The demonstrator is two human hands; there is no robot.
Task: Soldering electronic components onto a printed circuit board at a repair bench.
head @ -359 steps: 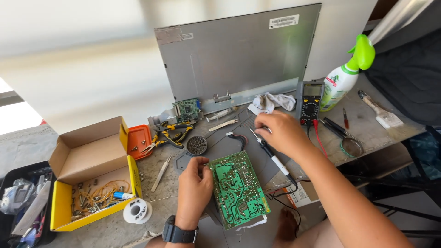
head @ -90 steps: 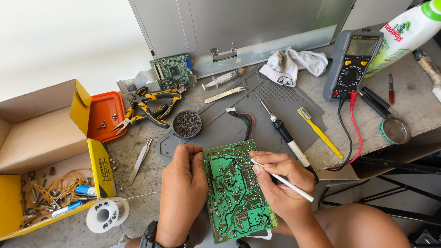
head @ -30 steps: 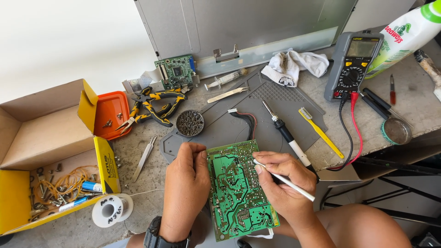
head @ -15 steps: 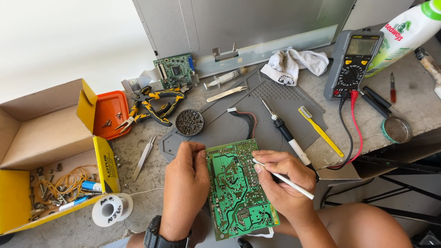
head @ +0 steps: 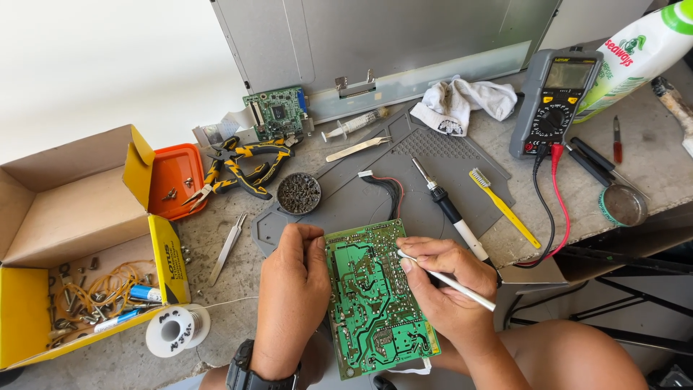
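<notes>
left hand (head: 292,300) gripping green board (head: 375,296) edge, right hand (head: 447,292) pinching white stick (head: 451,282) onto it, grey mat (head: 433,173) beyond

A single view comes from a camera worn on the person's head, looking steeply down and slightly forward over the worktop (head: 216,354). It sits close: both hands fill the lower middle, forearms entering from the bottom edge. The far edge of the frame reaches the grey metal panel (head: 390,36) leaning behind the worktop.
</notes>
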